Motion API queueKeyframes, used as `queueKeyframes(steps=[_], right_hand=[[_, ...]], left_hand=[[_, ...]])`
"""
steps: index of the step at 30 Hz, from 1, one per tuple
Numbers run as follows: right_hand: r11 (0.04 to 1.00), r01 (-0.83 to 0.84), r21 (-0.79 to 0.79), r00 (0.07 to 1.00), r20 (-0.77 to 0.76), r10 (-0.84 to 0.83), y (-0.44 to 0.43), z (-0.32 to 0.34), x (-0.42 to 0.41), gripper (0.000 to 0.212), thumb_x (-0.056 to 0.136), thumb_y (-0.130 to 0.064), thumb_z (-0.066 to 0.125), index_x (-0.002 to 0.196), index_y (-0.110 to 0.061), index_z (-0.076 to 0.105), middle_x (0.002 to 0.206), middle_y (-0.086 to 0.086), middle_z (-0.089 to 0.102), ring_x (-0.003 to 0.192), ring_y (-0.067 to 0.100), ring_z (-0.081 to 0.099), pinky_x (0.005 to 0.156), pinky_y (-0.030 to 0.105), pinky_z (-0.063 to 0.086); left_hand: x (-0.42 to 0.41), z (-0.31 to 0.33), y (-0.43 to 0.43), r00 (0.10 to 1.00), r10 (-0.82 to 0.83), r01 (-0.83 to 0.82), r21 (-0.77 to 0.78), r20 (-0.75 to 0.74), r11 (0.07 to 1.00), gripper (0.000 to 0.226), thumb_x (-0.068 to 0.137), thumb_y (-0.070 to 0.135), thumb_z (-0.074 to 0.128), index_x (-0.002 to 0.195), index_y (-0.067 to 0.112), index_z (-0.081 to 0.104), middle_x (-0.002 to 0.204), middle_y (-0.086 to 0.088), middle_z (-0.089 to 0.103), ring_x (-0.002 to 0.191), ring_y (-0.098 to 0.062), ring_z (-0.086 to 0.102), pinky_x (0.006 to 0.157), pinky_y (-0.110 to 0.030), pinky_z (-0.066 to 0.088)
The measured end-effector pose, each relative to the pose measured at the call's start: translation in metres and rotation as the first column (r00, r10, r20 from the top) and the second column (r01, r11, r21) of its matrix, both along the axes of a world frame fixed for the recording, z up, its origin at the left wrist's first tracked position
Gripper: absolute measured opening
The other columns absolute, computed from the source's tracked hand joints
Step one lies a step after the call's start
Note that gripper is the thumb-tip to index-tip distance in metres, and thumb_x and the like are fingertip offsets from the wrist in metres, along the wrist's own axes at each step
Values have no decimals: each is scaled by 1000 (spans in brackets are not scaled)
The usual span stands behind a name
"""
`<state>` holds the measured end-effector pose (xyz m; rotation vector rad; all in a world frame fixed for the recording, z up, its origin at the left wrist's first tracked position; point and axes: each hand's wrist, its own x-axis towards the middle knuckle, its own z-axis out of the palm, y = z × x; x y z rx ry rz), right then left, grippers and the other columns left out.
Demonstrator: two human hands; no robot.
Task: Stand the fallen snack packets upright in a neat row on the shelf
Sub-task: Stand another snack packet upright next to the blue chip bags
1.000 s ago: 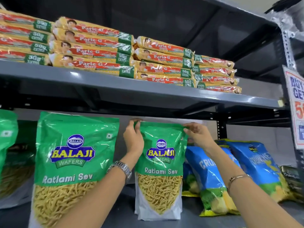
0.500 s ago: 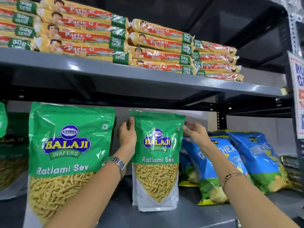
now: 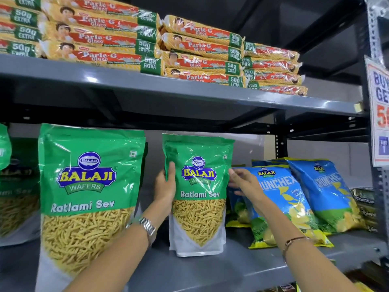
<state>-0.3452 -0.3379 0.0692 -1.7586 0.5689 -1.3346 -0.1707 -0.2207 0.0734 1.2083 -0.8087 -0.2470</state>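
Observation:
A green Balaji Ratlami Sev packet [image 3: 199, 199] stands upright at the middle of the grey lower shelf [image 3: 210, 268]. My left hand [image 3: 165, 186] holds its left edge, thumb on the front. My right hand [image 3: 242, 183] touches its right edge with fingers spread. A larger-looking packet of the same kind [image 3: 88, 199] stands upright nearer to me on the left. Another green packet [image 3: 4, 148] shows at the far left edge. Two blue Crunchex packets [image 3: 282, 199] [image 3: 324, 192] lean backward on the right of the shelf.
The upper shelf [image 3: 168, 85] carries stacks of Parle-G biscuit packs [image 3: 101, 39]. A dark packet [image 3: 363, 205] lies at the far right. A black upright post with a printed offer sign [image 3: 380, 110] borders the right side.
Both hands slid down from the packet's top corners to its sides. The packet stayed upright. The view shifted closer and slightly upward.

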Motion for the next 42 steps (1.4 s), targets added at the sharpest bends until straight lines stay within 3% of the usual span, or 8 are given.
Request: queueKeyframes(steps=[2,6,10,19,23,28,34,42], right_hand=[[992,-105,70,988,-107,112,3,-22,-2,41,79,-46,65,110,-22,53,108,-2,63,95,14,63,77,33,49],[957,-230,177,923,-272,272,5,-62,5,81,51,-50,81,119,-19,50,115,0,66,106,16,63,94,36,50],[925,-296,238,914,-211,347,10,-79,11,80,51,-48,85,118,-17,54,116,3,70,108,21,65,103,47,45],[916,-314,248,930,-116,350,47,-85,0,35,81,-28,64,115,-21,56,113,-2,69,99,11,65,73,26,50],[931,-285,229,935,-150,323,55,-87,-11,54,63,-48,70,112,-30,56,118,-5,66,109,16,60,93,40,47],[940,-290,178,933,-165,319,56,-94,-16,77,51,-54,80,118,-28,52,121,-4,65,111,15,61,92,34,47],[946,-286,154,918,-240,316,54,-101,-15,115,31,-44,92,130,-21,38,126,-1,60,116,15,56,103,33,42],[942,-305,140,856,-393,335,53,-93,-19,103,43,-28,89,130,-32,33,123,-16,56,107,-6,53,74,9,47]], left_hand=[[-7,-19,10,997,-68,65,88,30,994,86,72,70,46,138,16,30,139,-6,46,120,-24,49,101,-40,39],[-14,-52,22,976,-216,207,170,34,963,71,78,42,61,134,12,31,128,3,48,114,-18,49,94,-28,36],[-2,-76,28,924,-368,322,314,99,893,103,51,54,74,136,19,30,139,0,47,122,-16,47,102,-29,35],[-4,-92,50,921,-301,217,314,249,924,104,43,56,78,133,27,35,138,5,47,124,-14,44,102,-27,34],[-3,-96,59,910,-307,195,367,278,910,120,40,64,77,141,28,24,145,7,37,133,-16,35,111,-38,30],[-2,-107,69,888,-358,240,373,289,896,83,55,36,84,123,34,36,130,9,49,117,-10,48,100,-27,39],[-1,-111,79,893,-346,228,374,288,899,91,61,29,81,136,25,28,129,3,47,112,-11,50,97,-26,42],[-8,-105,74,904,-302,173,386,303,906,90,62,25,81,136,22,29,121,5,48,103,-10,53,88,-21,44]])
